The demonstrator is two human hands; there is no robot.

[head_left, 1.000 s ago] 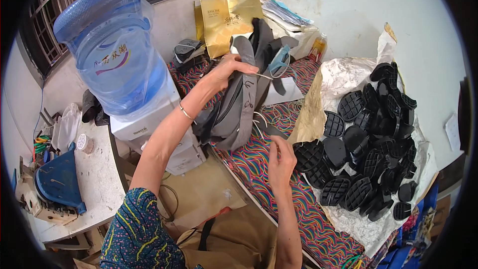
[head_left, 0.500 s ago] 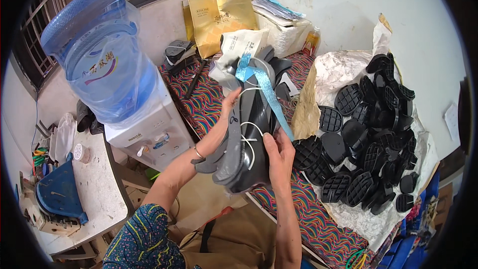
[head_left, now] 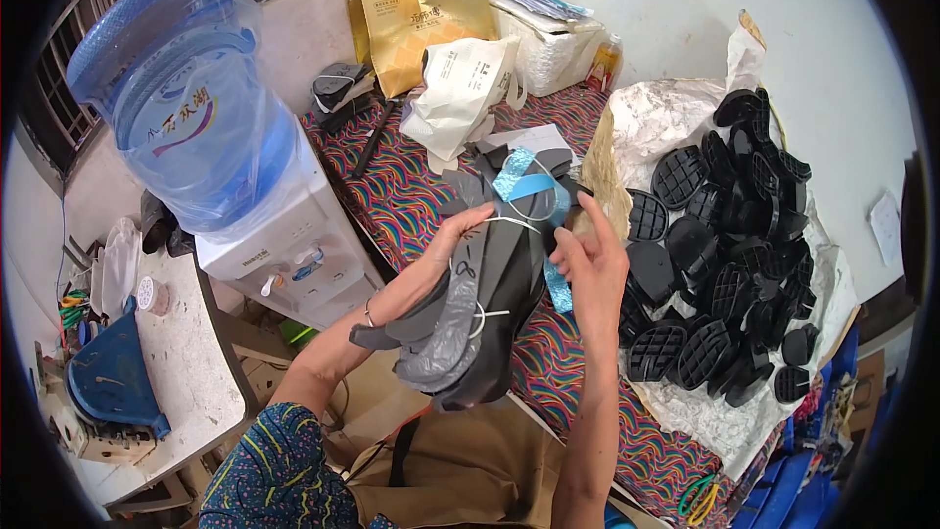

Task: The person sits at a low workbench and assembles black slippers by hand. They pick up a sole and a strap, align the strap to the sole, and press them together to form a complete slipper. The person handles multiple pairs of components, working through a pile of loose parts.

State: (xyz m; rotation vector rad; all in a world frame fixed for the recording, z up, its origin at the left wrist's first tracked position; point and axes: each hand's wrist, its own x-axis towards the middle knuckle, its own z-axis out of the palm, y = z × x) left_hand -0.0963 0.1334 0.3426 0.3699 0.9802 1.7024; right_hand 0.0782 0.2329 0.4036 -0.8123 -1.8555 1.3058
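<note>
A bundle of dark grey and black cut shoe pieces (head_left: 468, 279), bound with white cord (head_left: 482, 318), is held in front of me above the patterned cloth. My left hand (head_left: 455, 235) grips the bundle's left side, its thumb near the upper cord. A shiny blue ribbon (head_left: 529, 183) loops over the bundle's far end and hangs down its right side. At that side, my right hand (head_left: 592, 260) has its thumb and curled fingers closed at the ribbon, while the index finger stretches up. The exact pinch is partly hidden.
Many black soles (head_left: 729, 284) lie on crumpled white paper (head_left: 676, 411) at right. Behind the bundle are a white bag (head_left: 460, 88), a gold bag (head_left: 431, 20) and a white box (head_left: 553, 49). A water dispenser (head_left: 284, 235) and a white table (head_left: 201, 372) stand at left.
My right hand has shifted right and up from the bundle's lower side to the ribbon, its index finger extending. The bundle has tilted, and the white bag behind shows more fully.
</note>
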